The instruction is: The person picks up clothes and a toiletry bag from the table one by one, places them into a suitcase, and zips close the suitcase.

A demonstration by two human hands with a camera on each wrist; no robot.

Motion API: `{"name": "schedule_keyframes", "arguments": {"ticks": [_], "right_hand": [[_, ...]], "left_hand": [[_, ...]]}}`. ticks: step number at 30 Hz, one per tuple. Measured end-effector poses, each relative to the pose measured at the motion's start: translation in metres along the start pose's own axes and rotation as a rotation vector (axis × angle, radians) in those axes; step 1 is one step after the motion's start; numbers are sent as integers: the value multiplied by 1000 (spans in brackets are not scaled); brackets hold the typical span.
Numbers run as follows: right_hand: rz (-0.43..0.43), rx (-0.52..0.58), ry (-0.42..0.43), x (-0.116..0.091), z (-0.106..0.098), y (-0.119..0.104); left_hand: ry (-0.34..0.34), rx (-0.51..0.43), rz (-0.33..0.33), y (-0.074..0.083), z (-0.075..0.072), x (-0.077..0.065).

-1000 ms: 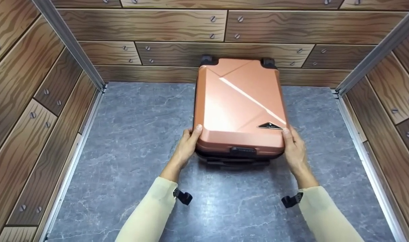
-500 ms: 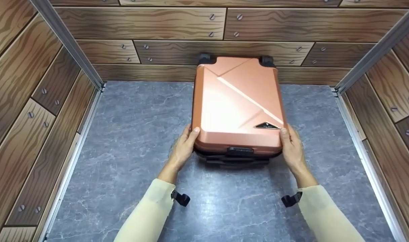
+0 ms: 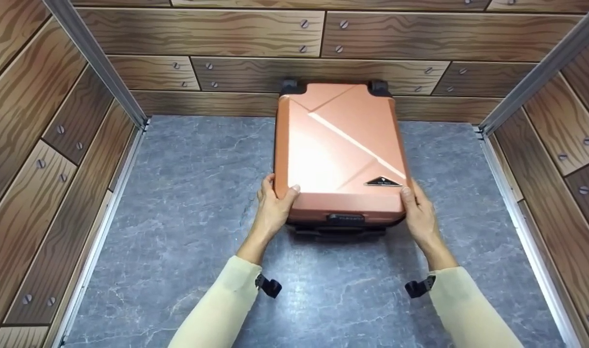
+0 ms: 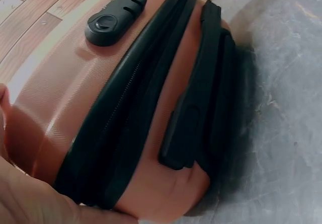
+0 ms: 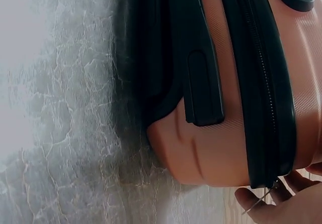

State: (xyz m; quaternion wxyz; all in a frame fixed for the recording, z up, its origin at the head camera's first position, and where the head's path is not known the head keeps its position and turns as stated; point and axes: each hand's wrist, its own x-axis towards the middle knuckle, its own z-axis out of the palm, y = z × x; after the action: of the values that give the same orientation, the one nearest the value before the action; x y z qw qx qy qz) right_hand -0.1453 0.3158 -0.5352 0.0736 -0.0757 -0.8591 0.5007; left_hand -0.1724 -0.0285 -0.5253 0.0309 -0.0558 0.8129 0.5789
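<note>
An orange-pink hard-shell suitcase (image 3: 347,145) lies flat on the floor, wheels toward the back wall. My left hand (image 3: 273,208) grips its near left corner, thumb on the top face and fingers along the side. At the near right corner, my right hand (image 3: 421,212) holds the case, thumb beside the black triangular badge (image 3: 383,181). A black zipper band (image 5: 266,93) runs round the shell. In the right wrist view, a thin metal zipper pull (image 5: 260,203) hangs by the right fingers; whether they pinch it I cannot tell. A black combination lock (image 4: 115,17) sits above the band.
Wood-patterned walls (image 3: 217,34) stand at the back and on both sides. Metal rails (image 3: 101,208) edge the grey marbled floor (image 3: 193,193). The black carrying handle (image 4: 193,98) is on the suitcase's near end, close to the floor.
My left hand has shifted right, its thumb now farther onto the suitcase's near left corner. The right hand stays at the near right corner. The head view has shifted slightly.
</note>
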Motion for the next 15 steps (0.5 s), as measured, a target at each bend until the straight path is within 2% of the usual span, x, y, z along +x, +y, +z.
{"name": "schedule_keyframes", "arguments": {"ticks": [3, 7, 12, 15], "right_hand": [[2, 40, -48, 1, -2, -1], [31, 132, -119, 3, -8, 1], [111, 104, -93, 0, -19, 8], [109, 81, -83, -2, -22, 13]], "left_hand": [[9, -4, -15, -2, 0, -2], [4, 12, 2, -7, -2, -4], [-48, 54, 29, -11, -3, -6], [-84, 79, 62, -12, -5, -7]]}}
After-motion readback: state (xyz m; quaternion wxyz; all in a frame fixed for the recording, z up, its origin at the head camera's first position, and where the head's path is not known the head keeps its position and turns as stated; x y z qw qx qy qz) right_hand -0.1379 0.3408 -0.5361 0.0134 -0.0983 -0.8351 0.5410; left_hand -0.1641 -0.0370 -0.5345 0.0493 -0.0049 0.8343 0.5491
